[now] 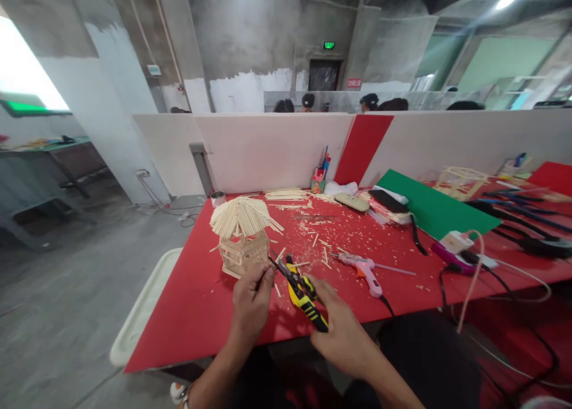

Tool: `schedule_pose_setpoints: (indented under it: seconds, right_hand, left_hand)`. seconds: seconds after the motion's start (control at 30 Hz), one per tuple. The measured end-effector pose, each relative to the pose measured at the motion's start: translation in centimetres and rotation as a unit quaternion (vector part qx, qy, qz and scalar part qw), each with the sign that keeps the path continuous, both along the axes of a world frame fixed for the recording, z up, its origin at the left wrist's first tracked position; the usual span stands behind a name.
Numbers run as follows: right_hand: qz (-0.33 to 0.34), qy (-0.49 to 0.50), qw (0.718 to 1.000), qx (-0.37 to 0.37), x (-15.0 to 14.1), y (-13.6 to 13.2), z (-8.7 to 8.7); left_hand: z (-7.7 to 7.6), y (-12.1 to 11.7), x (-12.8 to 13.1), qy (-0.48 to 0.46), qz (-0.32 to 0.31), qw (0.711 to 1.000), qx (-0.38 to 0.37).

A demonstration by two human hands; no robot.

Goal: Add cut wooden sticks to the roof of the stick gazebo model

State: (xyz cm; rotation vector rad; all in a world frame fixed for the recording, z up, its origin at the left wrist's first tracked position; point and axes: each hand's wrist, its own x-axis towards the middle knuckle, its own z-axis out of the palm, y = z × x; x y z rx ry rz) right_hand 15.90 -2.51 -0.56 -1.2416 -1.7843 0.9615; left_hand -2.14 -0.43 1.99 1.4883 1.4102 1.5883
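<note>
My right hand [333,328] is wrapped round the yellow-and-black handles of a pair of pliers [306,304]. The pliers' jaws point up and left, toward the fingertips of my left hand [253,298]. Thumb and fingers of that left hand are pinched together at the jaw tips; what lies between them is too small to make out. Just behind it stands a small pavilion model [243,251] built of thin wooden sticks, with a sloped stick roof [241,216]. A short stick piece [280,254] shows beside the jaws.
On the red tabletop [179,313] lie stick scraps, a pink glue gun [364,270] and a bundle of sticks [286,194]. A pen holder [319,181], a beige case [352,202], a green board [435,209] and a power strip [453,259] with cables are farther off. A white partition [268,149] borders the back.
</note>
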Motion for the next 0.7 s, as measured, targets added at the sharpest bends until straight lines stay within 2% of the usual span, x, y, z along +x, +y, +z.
schedule_pose_setpoints:
  seconds: [0.1,0.2,0.47,0.7]
  right_hand:
    - [0.008,-0.051,0.999,0.002,0.31,0.00,0.01]
    - [0.015,-0.051,0.999,0.005,0.49,0.05,0.16]
    - [0.019,-0.061,0.998,0.005,0.89,0.05,-0.15]
    - [0.020,-0.049,0.999,0.009,0.66,-0.35,-0.47]
  left_hand:
    - [0.20,0.03,0.21,0.111,-0.016,0.993,0.039]
    - [0.35,0.15,0.50,0.164,-0.025,0.984,0.066]
    - [-0.21,0.33,0.71,0.215,-0.032,0.969,0.114]
    - [-0.07,0.34,0.71,0.246,-0.049,0.958,0.141]
